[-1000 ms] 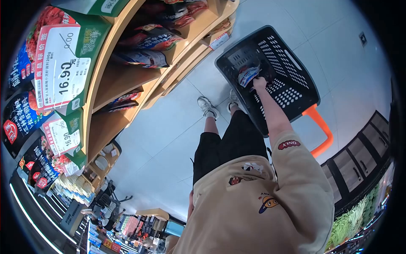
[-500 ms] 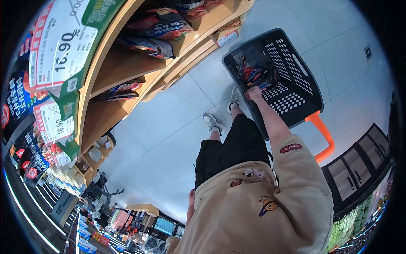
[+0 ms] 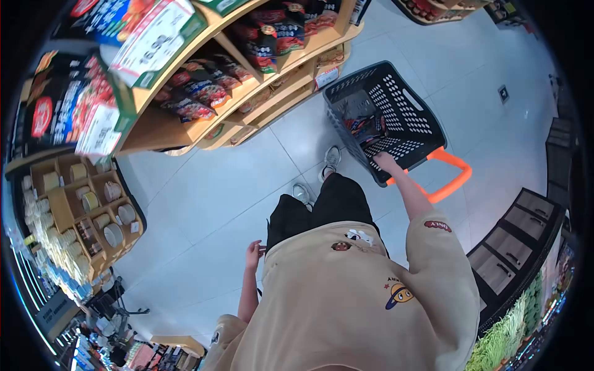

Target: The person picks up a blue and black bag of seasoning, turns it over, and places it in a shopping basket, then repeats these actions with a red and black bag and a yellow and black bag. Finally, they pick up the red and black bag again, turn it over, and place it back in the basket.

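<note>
My right hand (image 3: 385, 162) reaches over the near rim of a dark perforated shopping basket (image 3: 416, 119) with an orange handle (image 3: 461, 176). Its fingers are curled inward and nothing shows in them. Several dark and red food packets (image 3: 365, 127) lie in the basket, beyond the hand. My left hand (image 3: 254, 252) hangs beside my black shorts (image 3: 328, 207), its fingers loosely bent and apart, with no object visible in it.
Curved wooden shelves (image 3: 272, 83) with packaged food and price signs (image 3: 154, 43) stand at the upper left. A rack of bowls and cups (image 3: 93, 204) is at the left. Dark-framed cabinets (image 3: 504, 247) stand at the lower right. My shoes (image 3: 301, 193) are on the tiled floor.
My right hand has drawn back from the packets towards the handle side of the basket. More of my left hand shows. The view has shifted, with the bowl rack now larger at the left.
</note>
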`<state>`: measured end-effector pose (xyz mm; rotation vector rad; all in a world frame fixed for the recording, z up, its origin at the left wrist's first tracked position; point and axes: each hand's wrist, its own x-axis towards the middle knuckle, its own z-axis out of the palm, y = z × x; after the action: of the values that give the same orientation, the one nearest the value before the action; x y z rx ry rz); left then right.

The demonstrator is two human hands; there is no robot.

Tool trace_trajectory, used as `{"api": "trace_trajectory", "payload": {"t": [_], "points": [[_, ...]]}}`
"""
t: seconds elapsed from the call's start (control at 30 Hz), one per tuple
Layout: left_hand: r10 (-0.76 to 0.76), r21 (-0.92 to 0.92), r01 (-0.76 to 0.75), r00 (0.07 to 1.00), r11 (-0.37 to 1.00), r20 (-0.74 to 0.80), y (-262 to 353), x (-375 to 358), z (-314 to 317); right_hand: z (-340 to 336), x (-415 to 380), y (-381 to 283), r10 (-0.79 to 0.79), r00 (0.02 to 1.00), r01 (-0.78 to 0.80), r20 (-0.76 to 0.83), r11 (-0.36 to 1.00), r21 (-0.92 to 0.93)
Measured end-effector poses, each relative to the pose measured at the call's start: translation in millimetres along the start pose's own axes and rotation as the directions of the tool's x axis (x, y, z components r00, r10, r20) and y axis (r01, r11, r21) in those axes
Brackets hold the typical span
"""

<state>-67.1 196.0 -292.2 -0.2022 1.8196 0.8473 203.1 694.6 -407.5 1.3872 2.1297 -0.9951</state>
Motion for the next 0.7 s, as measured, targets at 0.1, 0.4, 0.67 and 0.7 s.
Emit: {"api": "trace_trajectory", "payload": {"t": [0.1, 0.4, 0.67, 0.7], "points": [[0.119, 0.007, -0.119, 0.992, 0.993, 0.041, -19.5, 23.3, -28.7, -16.6, -93.1, -45.6, 0.271, 0.962, -0.262, -0.003, 0.925, -0.274], [0.070, -0.017, -0.071, 0.995, 0.997, -0.072, -76.3, 53.0, -58.4, -29.4, -207.1, -51.7, -0.031, 0.844, -0.385, -0.535, 0.658, -0.647], [0.080, -0.081, -0.082, 0.996, 0.993, -0.028, -103.2, 39.5, -6.8, -58.2, -220.4, 3.6, -0.155, 0.828, -0.312, -0.539, 0.671, -0.672], [0.112, -0.081, -0.115, 0.993, 0.990, -0.034, -106.0, 36.5, -0.3, -57.9, -221.3, 11.5, -0.172, 0.826, -0.301, -0.537, 0.671, -0.677]]}}
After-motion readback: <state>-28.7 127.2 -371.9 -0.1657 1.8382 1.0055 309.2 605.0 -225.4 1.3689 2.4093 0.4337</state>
